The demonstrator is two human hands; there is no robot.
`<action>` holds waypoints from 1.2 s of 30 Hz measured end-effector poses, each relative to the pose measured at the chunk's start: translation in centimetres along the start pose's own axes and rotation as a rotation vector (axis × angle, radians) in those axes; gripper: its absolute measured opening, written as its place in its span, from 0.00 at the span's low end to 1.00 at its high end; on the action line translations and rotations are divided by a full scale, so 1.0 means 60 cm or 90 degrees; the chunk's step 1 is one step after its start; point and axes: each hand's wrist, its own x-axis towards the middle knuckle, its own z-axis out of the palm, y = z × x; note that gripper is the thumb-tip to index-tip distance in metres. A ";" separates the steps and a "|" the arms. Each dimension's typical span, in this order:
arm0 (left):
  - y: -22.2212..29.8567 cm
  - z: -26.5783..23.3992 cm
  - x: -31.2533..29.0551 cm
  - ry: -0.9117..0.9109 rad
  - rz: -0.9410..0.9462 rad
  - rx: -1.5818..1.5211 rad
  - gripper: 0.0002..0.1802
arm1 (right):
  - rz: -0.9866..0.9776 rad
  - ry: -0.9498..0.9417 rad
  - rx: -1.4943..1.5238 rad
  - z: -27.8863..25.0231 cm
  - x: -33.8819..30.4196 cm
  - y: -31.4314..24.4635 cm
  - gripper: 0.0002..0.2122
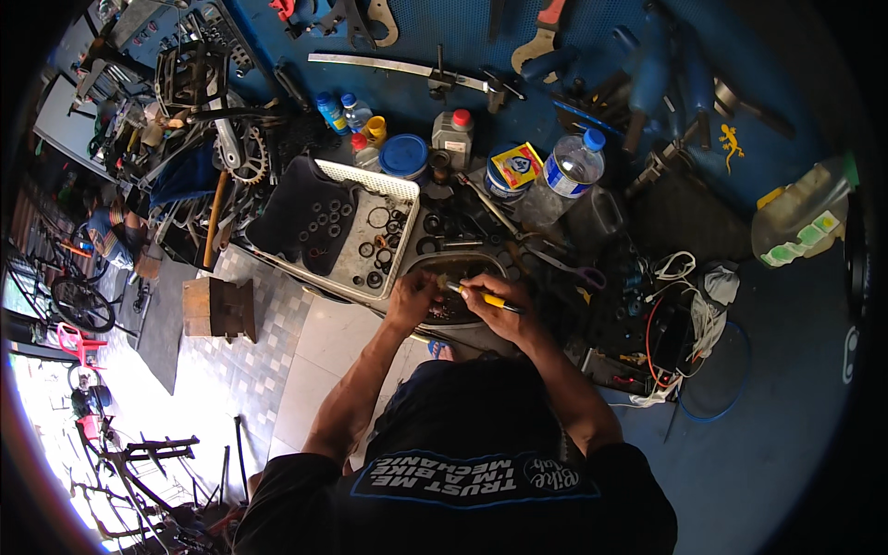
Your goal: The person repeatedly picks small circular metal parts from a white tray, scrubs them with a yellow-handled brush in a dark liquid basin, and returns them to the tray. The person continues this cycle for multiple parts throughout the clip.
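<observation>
Over a dark oval pan at the bench's front edge, my two hands work close together. My right hand grips a slim yellow-and-black handled tool, its tip pointing left toward the other hand. I cannot make out what kind of tool it is. My left hand is closed, fingers pinched around something small that is mostly hidden. Just left of the pan stands a white plastic basket with several rings and bearings in it and a black cloth draped over its left side.
Behind the basket are a blue-lidded tub, a grey bottle with a red cap and a clear bottle with a blue cap. Scissors lie right of the pan. Tangled cables sit farther right. A cardboard box stands at left.
</observation>
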 end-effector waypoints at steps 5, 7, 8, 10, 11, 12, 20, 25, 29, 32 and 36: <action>0.021 -0.009 -0.007 -0.033 0.043 0.026 0.09 | 0.049 -0.009 0.001 -0.016 0.006 0.051 0.10; 0.031 -0.018 -0.008 -0.061 0.046 0.054 0.09 | 0.075 -0.054 -0.018 -0.020 0.013 0.052 0.09; 0.038 -0.019 -0.007 -0.078 0.049 0.068 0.09 | 0.042 -0.049 -0.035 -0.017 0.018 0.052 0.09; 0.052 -0.019 -0.007 -0.097 0.046 0.101 0.09 | 0.048 -0.043 -0.009 -0.008 0.023 0.049 0.09; 0.062 -0.020 -0.009 -0.105 0.044 0.119 0.09 | 0.086 -0.043 0.036 -0.001 0.026 0.045 0.08; 0.072 -0.019 -0.011 -0.104 0.042 0.125 0.09 | 0.125 -0.043 0.080 0.003 0.029 0.043 0.08; 0.071 -0.008 -0.008 -0.015 0.055 0.020 0.06 | 0.162 -0.043 0.080 0.008 0.038 0.053 0.10; 0.070 0.001 -0.006 0.010 0.056 -0.007 0.09 | 0.153 0.010 0.065 0.011 0.029 0.056 0.09; 0.070 0.011 -0.009 -0.033 0.059 -0.043 0.12 | 0.128 0.070 0.051 0.024 0.028 0.067 0.07; 0.071 0.011 -0.008 -0.047 0.047 -0.085 0.13 | 0.127 0.076 0.055 0.028 0.032 0.060 0.06; 0.077 0.012 -0.011 -0.064 0.038 -0.157 0.15 | 0.137 0.068 0.107 0.030 0.039 0.050 0.05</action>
